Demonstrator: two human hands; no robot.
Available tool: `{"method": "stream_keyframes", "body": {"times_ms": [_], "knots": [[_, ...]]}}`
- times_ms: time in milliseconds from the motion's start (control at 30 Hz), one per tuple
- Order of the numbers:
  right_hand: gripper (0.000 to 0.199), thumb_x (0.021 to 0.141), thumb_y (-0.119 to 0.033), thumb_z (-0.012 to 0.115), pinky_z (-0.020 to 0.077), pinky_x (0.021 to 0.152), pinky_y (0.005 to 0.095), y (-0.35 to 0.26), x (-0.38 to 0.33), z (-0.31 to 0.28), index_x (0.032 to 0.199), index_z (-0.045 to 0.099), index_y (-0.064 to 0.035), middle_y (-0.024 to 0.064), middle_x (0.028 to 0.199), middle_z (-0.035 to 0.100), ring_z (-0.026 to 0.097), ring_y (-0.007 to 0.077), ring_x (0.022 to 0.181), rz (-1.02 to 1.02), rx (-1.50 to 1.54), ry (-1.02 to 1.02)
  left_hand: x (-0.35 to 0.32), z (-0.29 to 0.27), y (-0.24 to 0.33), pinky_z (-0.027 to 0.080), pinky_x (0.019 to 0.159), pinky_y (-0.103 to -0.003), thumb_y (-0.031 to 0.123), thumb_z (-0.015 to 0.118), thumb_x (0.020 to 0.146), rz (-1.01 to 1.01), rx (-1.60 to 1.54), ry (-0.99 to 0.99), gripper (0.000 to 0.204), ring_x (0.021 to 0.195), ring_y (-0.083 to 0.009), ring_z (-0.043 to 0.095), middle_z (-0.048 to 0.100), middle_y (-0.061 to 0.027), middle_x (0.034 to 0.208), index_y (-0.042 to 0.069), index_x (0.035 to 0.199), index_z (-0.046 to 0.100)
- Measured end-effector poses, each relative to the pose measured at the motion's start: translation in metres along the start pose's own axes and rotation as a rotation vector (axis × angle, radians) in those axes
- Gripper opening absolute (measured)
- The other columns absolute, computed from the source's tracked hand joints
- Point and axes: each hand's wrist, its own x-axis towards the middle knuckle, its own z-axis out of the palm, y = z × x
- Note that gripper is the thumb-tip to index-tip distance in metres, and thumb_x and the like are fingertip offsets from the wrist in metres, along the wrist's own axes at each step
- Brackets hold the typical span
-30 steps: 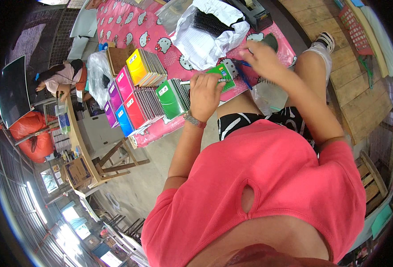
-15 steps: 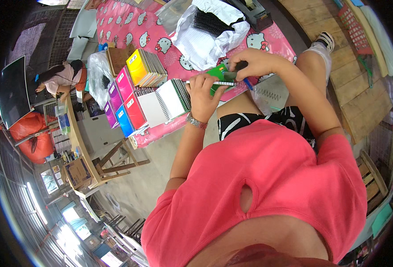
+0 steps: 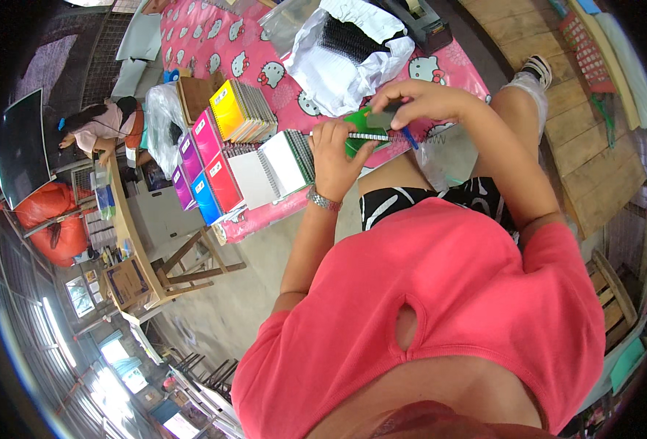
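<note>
A small green notebook (image 3: 357,119) lies at the near edge of the pink table, a row of dark wire coil along its spine. My left hand (image 3: 338,157), with a metal watch on its wrist, is closed on the notebook at the spine's left end. At the other end, my right hand (image 3: 427,104) is curled round a tool with a blue handle (image 3: 410,137); its dark, blurred head is partly hidden by the fingers. Loose wire coil (image 3: 432,137) sticks out past the spine, below my right hand.
Left of my hands stand stacked spiral notebooks: yellow (image 3: 228,110), magenta (image 3: 206,137), red (image 3: 223,181), blue (image 3: 205,199), and opened white-paged ones (image 3: 283,164). Black coils (image 3: 349,38) lie in white paper behind. A black device (image 3: 422,29) stands back right. Another person (image 3: 107,128) is far left.
My right hand has shifted slightly, its fingers spreading over the tool. The loose coil beyond the spine now shows closer to the notebook. My left hand stays nearly in place.
</note>
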Motion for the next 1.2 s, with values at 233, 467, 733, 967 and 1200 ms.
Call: {"method": "stream_keyframes", "body": {"times_ms": [233,467,733,967,1200], "knots": [[0.052,0.074,-0.026,0.07,0.0406,0.098,0.0317,0.004,0.005,-0.003,0.119,0.064,-0.0006,0.0063,0.113,0.062,0.056,0.0188,0.108,-0.035,-0.105,0.086,0.003,-0.001,-0.011,0.04,0.082,-0.043,0.024,0.084,0.067,-0.022,-0.032,0.01,0.042,0.096,-0.0311,0.051,0.056,-0.0106,0.096,0.008,0.098,0.06],[0.062,0.067,-0.031,0.072,0.0372,0.103,0.0314,-0.007,0.019,0.0,0.119,0.063,0.0016,0.0078,0.12,0.062,0.056,0.0186,0.111,0.065,-0.351,0.079,-0.004,-0.012,-0.027,0.042,0.078,-0.042,0.016,0.086,0.065,-0.151,-0.082,0.01,0.041,0.091,-0.0309,0.053,0.055,-0.011,0.095,0.006,0.096,0.06],[0.053,0.071,-0.026,0.07,0.0418,0.094,0.0297,-0.004,0.024,0.004,0.117,0.064,-0.0001,0.0063,0.111,0.065,0.058,0.016,0.103,-0.026,0.104,-0.006,-0.006,-0.01,-0.032,0.046,0.061,-0.03,0.011,0.085,0.067,-0.255,-0.253,-0.007,0.041,0.078,-0.0216,0.056,0.055,-0.0087,0.093,0.004,0.098,0.058],[0.044,0.075,-0.019,0.069,0.0438,0.089,0.0274,-0.007,0.026,0.009,0.116,0.065,-0.0025,0.0043,0.105,0.065,0.058,0.0129,0.098,-0.035,0.162,0.027,-0.008,-0.006,-0.036,0.047,0.063,-0.03,0.01,0.084,0.068,-0.328,-0.305,-0.023,0.04,0.077,-0.021,0.056,0.056,-0.0093,0.093,0.003,0.098,0.057],[0.037,0.075,-0.023,0.072,0.0423,0.096,0.0381,0.032,-0.004,-0.015,0.11,0.067,-0.011,0.0058,0.104,0.065,0.058,0.0248,0.106,-0.044,-0.771,0.614,-0.008,-0.006,-0.034,0.048,0.061,-0.028,0.008,0.08,0.075,-0.362,-0.327,-0.003,0.034,0.073,-0.0172,0.057,0.058,-0.0085,0.091,0.001,0.099,0.057]]}}
